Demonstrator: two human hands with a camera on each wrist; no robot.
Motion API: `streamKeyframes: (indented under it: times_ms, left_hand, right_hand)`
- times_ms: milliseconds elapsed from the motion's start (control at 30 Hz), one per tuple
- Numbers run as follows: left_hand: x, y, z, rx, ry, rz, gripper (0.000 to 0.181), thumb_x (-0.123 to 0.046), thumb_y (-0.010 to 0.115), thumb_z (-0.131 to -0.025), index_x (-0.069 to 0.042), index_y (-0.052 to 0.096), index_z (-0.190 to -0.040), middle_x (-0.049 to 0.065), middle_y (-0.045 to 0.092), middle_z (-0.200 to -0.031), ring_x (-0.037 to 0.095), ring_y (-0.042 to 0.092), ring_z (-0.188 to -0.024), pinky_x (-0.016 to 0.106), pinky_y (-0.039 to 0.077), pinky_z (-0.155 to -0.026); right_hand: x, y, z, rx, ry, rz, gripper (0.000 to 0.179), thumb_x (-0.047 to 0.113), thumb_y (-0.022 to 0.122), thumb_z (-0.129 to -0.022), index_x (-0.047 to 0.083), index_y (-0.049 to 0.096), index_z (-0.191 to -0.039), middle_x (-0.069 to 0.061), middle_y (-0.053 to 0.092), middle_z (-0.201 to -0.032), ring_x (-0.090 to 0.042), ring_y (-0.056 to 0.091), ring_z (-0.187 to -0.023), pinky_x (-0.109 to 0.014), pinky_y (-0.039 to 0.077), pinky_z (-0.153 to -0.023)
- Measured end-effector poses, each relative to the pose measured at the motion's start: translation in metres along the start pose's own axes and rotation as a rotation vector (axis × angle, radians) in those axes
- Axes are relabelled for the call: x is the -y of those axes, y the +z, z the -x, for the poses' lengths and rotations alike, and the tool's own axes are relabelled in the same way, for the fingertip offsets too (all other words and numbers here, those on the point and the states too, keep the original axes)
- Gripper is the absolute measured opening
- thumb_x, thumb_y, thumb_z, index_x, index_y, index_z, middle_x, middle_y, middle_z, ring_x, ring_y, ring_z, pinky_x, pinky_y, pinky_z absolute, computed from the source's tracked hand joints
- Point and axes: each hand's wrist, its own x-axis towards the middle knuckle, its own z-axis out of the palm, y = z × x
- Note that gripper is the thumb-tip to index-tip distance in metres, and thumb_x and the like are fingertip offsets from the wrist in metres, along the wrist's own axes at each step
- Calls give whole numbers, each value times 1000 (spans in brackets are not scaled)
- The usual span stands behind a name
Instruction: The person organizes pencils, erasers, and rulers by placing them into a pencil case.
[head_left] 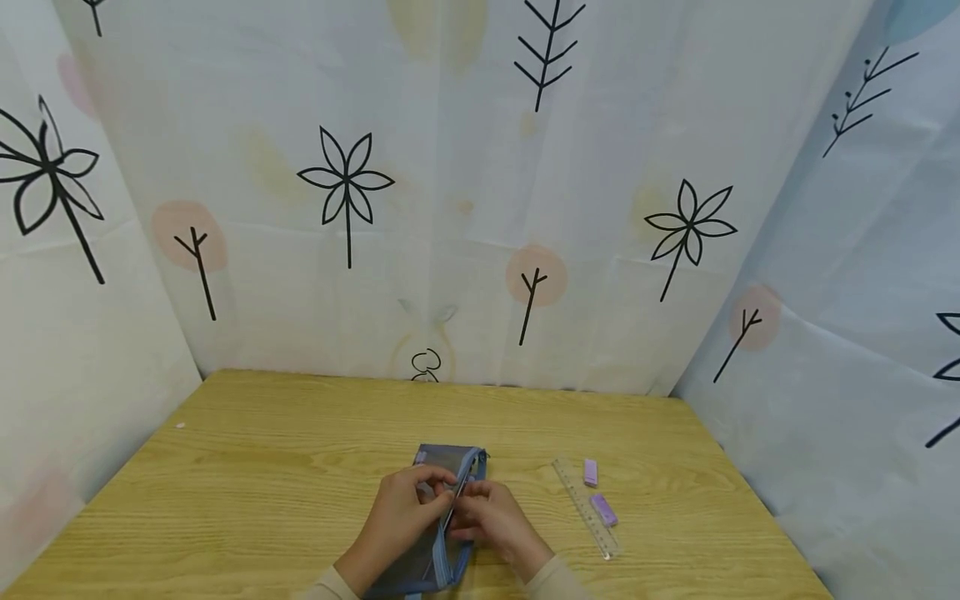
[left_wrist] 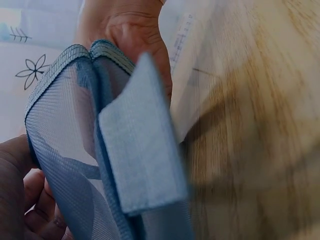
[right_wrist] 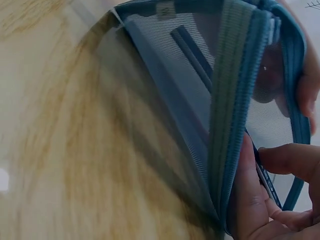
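A blue mesh pencil case (head_left: 408,567) lies on the table with its zipper (right_wrist: 235,105) undone. My left hand (head_left: 408,508) grips the case's edge, its thumb on one side of the mesh (left_wrist: 65,135) in the left wrist view. Inside the opening my right hand (head_left: 498,525) pinches a thin dark pencil (right_wrist: 267,180) between thumb and finger. Through the mesh a dark stick-like length (right_wrist: 192,55) shows; whether it belongs to the same pencil I cannot tell. A pale blue fabric tab (left_wrist: 145,145) sticks out from the case's end.
Right of the case, a clear ruler (head_left: 585,508) lies slanted on the wooden table (head_left: 300,467). Two small purple block-shaped items (head_left: 591,472) lie beside it. A tiny pale bit (head_left: 180,426) rests at the far left. Patterned cloth (head_left: 450,208) hangs behind and at both sides.
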Motion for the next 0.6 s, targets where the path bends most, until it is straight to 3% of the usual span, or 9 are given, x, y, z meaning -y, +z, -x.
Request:
streamKeyframes:
  times_ms: [600]
  left_hand:
    - [3,1,0,14,6,1,14,-2,69,-83,-7,74,-95,-1,63,-79,3,57,-53,22,49,-45]
  right_hand:
    - [-5,7,1,-12,19,92,14,5,54,-93,-6,58,-101,-5,66,-80,-11,64,-65,-33,61,-67]
